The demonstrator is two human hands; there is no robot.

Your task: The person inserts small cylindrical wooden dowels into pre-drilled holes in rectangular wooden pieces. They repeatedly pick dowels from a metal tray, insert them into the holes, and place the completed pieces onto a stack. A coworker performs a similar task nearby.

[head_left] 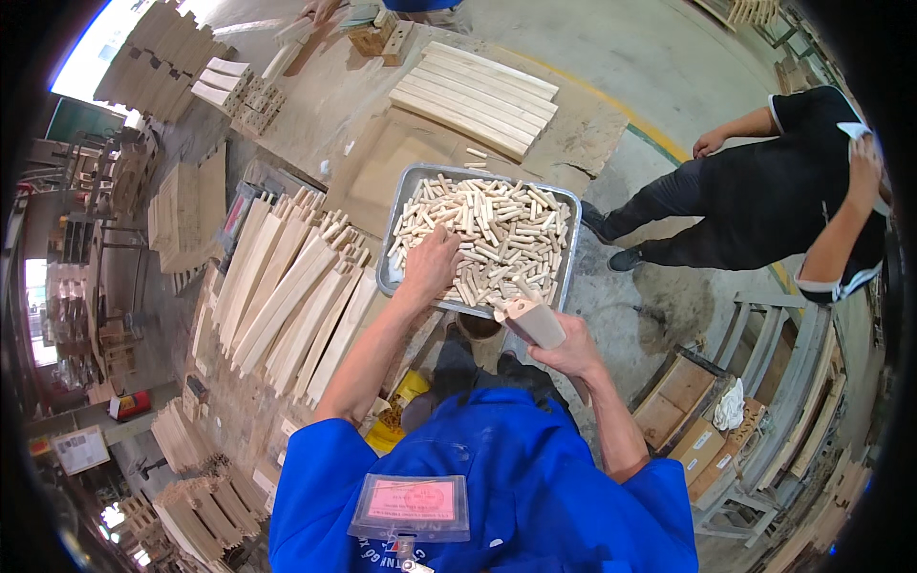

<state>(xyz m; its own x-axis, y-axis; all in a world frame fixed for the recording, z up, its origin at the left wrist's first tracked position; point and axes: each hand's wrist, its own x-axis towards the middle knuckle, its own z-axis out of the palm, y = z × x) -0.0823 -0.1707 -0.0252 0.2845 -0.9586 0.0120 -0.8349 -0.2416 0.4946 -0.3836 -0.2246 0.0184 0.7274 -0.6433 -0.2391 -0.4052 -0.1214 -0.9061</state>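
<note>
A grey metal tray (pixel 577 227) in front of me is heaped with short wooden dowels (pixel 506 224). My left hand (pixel 432 267) reaches over its left part, fingertips down among the dowels, bent and drawn together; what they pinch is hidden. At the tray's near right edge, my right hand (pixel 568 346) is closed around a pale wooden piece (pixel 540 327), like a short bar. Its end tilts toward the tray, and the rest is hidden by my palm and arm.
Left of the tray lie several long wooden pieces (pixel 296 277) with dowels in their ends. Planed slats (pixel 478 95) lie beyond it. A person (pixel 755 181) in dark clothes stands at right. Cardboard boxes (pixel 702 447) and a metal rack (pixel 764 344) stand at lower right.
</note>
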